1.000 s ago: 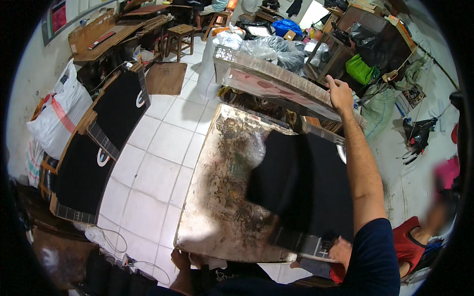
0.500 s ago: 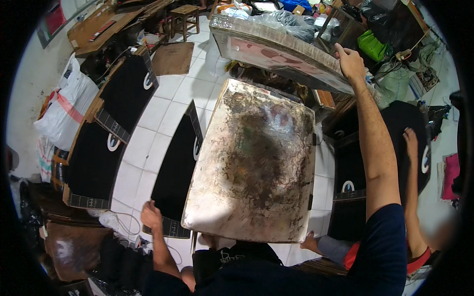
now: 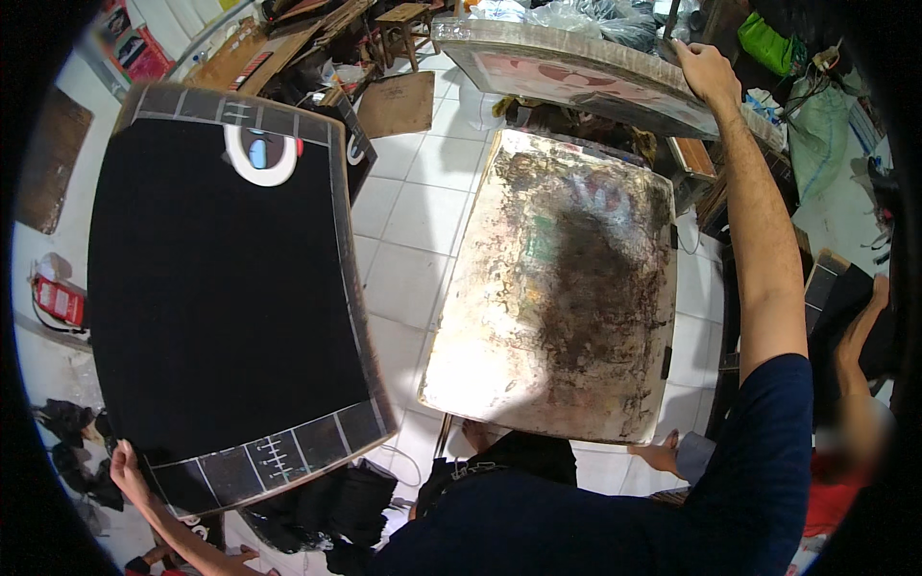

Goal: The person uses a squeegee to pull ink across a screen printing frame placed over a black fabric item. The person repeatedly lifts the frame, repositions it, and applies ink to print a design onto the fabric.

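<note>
A large flat board covered with black fabric (image 3: 230, 278) fills the left side, tilted up. It has dark ruled strips along its ends and a printed white-rimmed eye shape (image 3: 264, 173) near the far end. My left hand (image 3: 125, 468) grips its near left corner, fingers closed on the edge. With my arm stretched forward, my right hand (image 3: 709, 75) is closed on the far right edge of a wooden-framed printing screen (image 3: 567, 82), which stands raised and tilted. Below the screen lies a worktop (image 3: 547, 288) with blotchy paint stains, in front of my body.
At the right, a co-worker's hand (image 3: 879, 288) is by another black board (image 3: 840, 307). Farther off are a wooden stool (image 3: 408, 29), a brown cardboard sheet (image 3: 397, 104) and a green bag (image 3: 768, 43). Black cloth (image 3: 327, 509) is heaped lower left; a fire extinguisher (image 3: 60, 300) stands far left.
My left hand has moved left, and the black board it holds has swung up from beside the worktop into a broad tilt. My right hand still holds the raised screen. The view has turned left.
</note>
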Action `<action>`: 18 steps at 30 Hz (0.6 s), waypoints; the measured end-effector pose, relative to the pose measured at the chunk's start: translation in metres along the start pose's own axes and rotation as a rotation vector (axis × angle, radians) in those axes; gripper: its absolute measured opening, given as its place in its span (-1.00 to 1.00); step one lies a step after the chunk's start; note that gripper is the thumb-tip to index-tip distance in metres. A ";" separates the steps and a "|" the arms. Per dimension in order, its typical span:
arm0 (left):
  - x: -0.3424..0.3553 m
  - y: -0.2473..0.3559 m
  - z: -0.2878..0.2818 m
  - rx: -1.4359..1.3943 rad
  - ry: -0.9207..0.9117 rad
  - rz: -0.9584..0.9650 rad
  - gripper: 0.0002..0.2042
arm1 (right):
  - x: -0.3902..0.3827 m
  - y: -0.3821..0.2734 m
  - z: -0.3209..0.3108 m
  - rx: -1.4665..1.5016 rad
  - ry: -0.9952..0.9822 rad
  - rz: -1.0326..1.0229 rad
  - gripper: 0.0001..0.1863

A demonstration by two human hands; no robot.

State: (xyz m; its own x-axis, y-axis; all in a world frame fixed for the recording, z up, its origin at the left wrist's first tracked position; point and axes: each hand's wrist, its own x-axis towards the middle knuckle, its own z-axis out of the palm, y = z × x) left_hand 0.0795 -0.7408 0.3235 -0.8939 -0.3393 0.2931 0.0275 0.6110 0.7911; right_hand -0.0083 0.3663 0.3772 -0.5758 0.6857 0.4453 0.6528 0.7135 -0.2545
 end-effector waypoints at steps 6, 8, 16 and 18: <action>-0.074 -0.105 0.092 -0.366 0.121 -0.338 -0.53 | -0.007 0.000 0.001 0.003 0.003 0.041 -0.29; -0.115 -0.131 0.167 -0.406 0.081 -0.313 -0.54 | -0.011 -0.001 0.000 0.006 -0.004 0.046 -0.30; -0.188 -0.098 0.391 -0.105 -0.346 -0.286 -0.47 | -0.013 -0.004 -0.002 0.011 0.031 0.042 -0.34; -0.187 -0.076 0.434 0.017 -0.560 -0.216 -0.52 | -0.014 -0.004 -0.003 0.018 0.033 0.042 -0.35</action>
State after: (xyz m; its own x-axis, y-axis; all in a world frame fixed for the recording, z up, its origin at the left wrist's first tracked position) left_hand 0.0501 -0.4136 -0.0241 -0.9783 -0.0310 -0.2048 -0.1841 0.5832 0.7912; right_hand -0.0019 0.3538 0.3744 -0.5311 0.7101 0.4623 0.6671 0.6868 -0.2886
